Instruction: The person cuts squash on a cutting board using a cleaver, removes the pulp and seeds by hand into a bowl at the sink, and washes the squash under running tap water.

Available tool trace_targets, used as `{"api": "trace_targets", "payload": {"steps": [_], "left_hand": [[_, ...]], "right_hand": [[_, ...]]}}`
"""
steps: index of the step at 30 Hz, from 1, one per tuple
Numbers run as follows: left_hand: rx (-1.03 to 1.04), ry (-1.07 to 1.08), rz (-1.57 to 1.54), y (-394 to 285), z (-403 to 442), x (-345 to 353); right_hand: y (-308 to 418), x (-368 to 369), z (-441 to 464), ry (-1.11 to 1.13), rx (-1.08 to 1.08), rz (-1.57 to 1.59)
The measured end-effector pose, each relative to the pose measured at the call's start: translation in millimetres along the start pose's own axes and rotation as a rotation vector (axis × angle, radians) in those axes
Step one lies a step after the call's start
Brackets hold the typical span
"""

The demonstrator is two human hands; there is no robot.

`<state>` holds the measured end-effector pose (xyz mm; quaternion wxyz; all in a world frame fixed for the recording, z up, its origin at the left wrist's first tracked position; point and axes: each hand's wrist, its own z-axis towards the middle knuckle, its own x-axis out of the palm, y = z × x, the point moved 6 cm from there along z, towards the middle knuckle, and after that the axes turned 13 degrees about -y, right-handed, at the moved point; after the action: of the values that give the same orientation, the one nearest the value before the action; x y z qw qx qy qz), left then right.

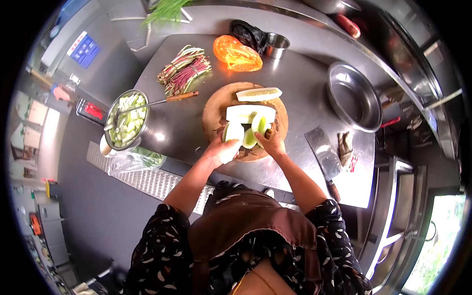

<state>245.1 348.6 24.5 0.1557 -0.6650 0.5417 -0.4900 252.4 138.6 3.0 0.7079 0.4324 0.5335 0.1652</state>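
The left hand (219, 150) curls its fingers around a gourd piece (233, 132). The right hand (272, 144) pinches a curved slice (260, 123) over the round board's (215, 109) near half.

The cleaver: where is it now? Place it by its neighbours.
In the head view, the cleaver lies on the right of the table, between the board and a brown bundle, nearer the person than the basin.

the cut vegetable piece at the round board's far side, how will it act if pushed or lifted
The far piece would probably rock if pushed, as its cut face seems up, likely leaving a rounded side on the board. It should lift fairly stiffly, since it looks thick and lies straight. Its bare pale flesh may feel slippery.
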Motion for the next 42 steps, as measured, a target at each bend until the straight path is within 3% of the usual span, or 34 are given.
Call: {"api": "trace_targets", "payload": {"steps": [2,4,6,10,12,17,21,25,28,30,32,33,34,37,39,42], "left_hand": [[-0.067,0.087,-0.033,5.1,-7.2,16.0],[-0.070,0.223,-0.076,9.0,-20.3,46.0],[-0.094,0.244,-0.034,25.2,-30.0,69.5],[-0.101,0.320,0.308,69.5,-51.0,133.1],[-0.188,0.379,0.325,101.2,-72.3,167.0],[-0.399,0.589,0.584,221.2,-149.5,257.2],[-0.575,1.147,0.716,337.1,-251.5,346.2],[-0.714,1.429,0.709,446.1,-319.1,400.0],[-0.901,1.439,0.568,482.7,-369.5,447.2],[-0.917,1.432,0.523,509.6,-375.3,464.3],[-1.082,0.938,0.708,547.9,-344.9,459.0],[-1.171,0.907,0.728,555.7,-335.4,472.2],[-1.071,0.910,0.767,557.8,-324.5,492.6],[-1.061,0.872,0.652,567.9,-291.4,552.3],[-1.003,0.832,0.608,581.1,-272.6,589.4],[-1.055,0.881,0.530,611.1,-258.1,644.8]], "right_hand": [[-17.8,-1.7,-12.1,0.205,0.164,-0.061],[-2.8,-39.7,-35.1,0.052,0.167,-0.060],[-3.8,-69.6,-55.5,-0.009,0.364,0.443],[1.4,-141.9,-102.4,0.034,0.272,0.639],[-25.4,-179.8,-134.1,-0.041,0.299,0.535],[-127.2,-276.7,-270.2,-0.276,0.490,0.730],[-189.2,-352.9,-411.2,-0.400,0.770,0.744],[-241.4,-402.7,-516.3,-0.660,0.876,0.907],[-266.7,-440.8,-561.6,-0.834,0.858,1.044],[-279.7,-462.9,-581.8,-0.896,0.783,1.128],[-291.6,-490.3,-600.2,-1.000,0.728,1.148],[-305.4,-502.2,-614.4,-1.086,0.755,1.137],[-316.9,-516.0,-631.9,-1.244,0.750,1.143],[-349.6,-567.5,-688.5,-1.598,0.694,1.242],[-386.9,-590.8,-742.4,-1.772,0.640,1.378],[-399.6,-652.2,-771.4,-1.990,0.591,1.346]]}}
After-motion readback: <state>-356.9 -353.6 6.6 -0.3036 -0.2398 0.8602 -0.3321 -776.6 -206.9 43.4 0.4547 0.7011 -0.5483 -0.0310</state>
